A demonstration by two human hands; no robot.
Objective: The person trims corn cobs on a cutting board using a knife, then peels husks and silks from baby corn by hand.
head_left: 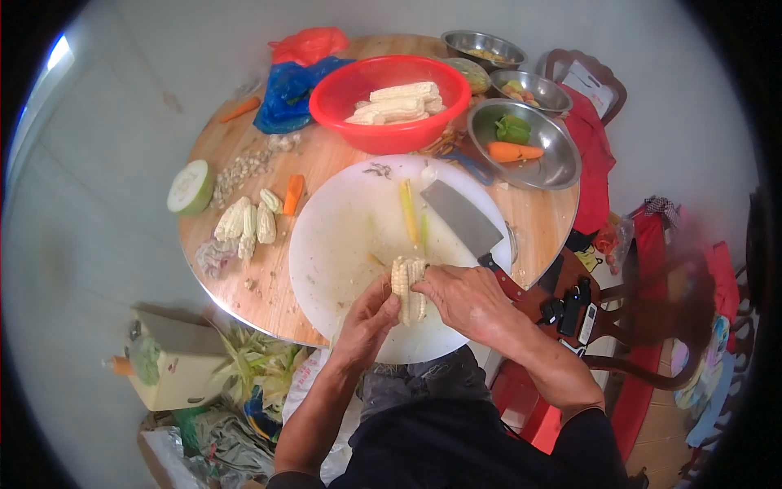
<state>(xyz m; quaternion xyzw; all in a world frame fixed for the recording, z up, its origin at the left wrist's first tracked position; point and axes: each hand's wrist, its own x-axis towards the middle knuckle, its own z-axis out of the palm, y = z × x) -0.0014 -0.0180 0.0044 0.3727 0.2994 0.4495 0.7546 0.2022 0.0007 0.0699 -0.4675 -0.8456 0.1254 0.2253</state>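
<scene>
My left hand (368,318) is closed around a pale corn cob (401,285), held upright over the near part of the round white cutting board (334,236). My right hand (468,297) grips the same corn from the other side, its thumb and fingers pressed at the top. A gap runs down the corn; whether it is one split cob or two pieces, I cannot tell. A cleaver (463,218) lies on the board's right side, its dark handle towards my right forearm. Yellow-green strips (408,212) lie left of the blade.
Behind the board stands a red basin (326,102) of corn cobs. Metal bowls stand at back right, one holding a carrot (513,152) and green pepper (512,129). Small corn pieces (236,220), garlic cloves (240,175) and a cut gourd (191,187) lie left. Husks (261,359) are below.
</scene>
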